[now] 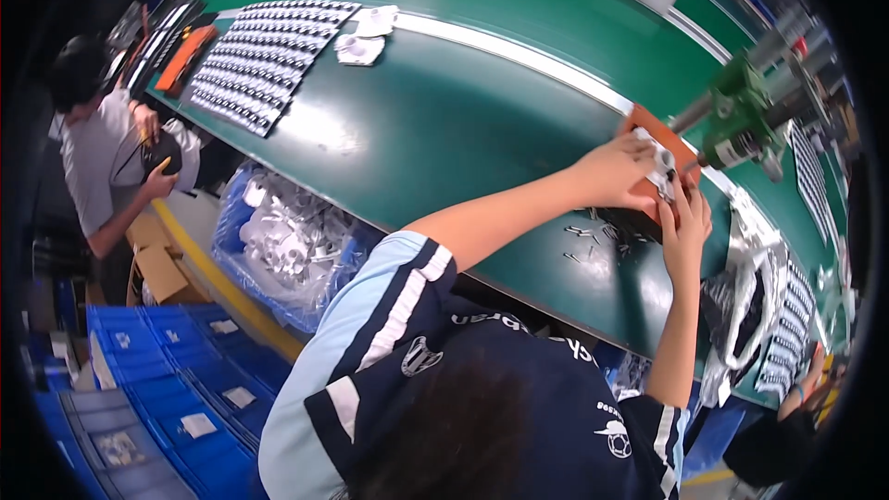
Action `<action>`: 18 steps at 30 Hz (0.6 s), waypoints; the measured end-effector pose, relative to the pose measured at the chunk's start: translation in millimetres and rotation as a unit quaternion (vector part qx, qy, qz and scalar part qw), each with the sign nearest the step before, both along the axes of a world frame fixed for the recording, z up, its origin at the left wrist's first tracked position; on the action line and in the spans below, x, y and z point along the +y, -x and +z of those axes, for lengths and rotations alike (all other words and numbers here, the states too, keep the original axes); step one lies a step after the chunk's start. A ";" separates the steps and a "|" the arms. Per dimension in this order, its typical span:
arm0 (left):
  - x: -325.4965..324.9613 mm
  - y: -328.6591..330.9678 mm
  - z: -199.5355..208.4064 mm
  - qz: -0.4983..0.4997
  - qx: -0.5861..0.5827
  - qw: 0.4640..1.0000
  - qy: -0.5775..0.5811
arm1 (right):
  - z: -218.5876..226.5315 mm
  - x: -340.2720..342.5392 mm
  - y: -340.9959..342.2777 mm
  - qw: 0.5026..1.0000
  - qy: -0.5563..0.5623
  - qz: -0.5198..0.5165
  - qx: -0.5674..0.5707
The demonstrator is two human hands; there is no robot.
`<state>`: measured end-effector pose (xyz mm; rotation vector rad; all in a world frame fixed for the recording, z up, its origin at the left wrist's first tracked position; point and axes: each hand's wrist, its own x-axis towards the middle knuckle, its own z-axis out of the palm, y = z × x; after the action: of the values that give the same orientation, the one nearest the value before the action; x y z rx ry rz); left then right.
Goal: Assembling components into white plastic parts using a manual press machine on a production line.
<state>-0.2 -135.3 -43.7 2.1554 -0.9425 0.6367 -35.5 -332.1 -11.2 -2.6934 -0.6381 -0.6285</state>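
Note:
A white plastic part (664, 161) with a round collar sits on an orange block (646, 120) under a green bench press (738, 111). My left hand (619, 172) comes from the left, its fingers closed over the far side of the part. From the near side my right hand (686, 218) reaches up, with fingertips bent against the part's lower edge near a small dark spot. Whether something small is pinched in those fingertips is hidden. Several thin metal pins (593, 239) lie loose on the green table beside the block.
Rows of black and white parts (269, 60) lie far left, near two white pieces (361, 48). A lined blue bin (287, 231) of white parts stands left, above blue crates (176, 370). Clear bags (741, 287) are at right. A co-worker (102, 148) sits left.

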 end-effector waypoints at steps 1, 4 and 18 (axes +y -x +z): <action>1.2 -0.6 -0.7 -0.002 0.000 1.000 0.007 | -0.4 -2.6 -0.1 0.999 -0.016 0.030 0.013; 2.6 0.8 0.5 0.001 -0.024 1.000 -0.009 | -4.7 -59.0 -23.6 0.994 -0.088 -0.027 0.059; -5.8 -2.2 -6.7 0.049 -0.042 0.998 0.011 | 193.1 16.2 -134.3 0.841 -0.358 0.295 0.280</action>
<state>1.9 -141.1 -50.4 2.1806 -0.8721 0.7869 98.8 -315.8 181.9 -1.7003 -0.7987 0.1022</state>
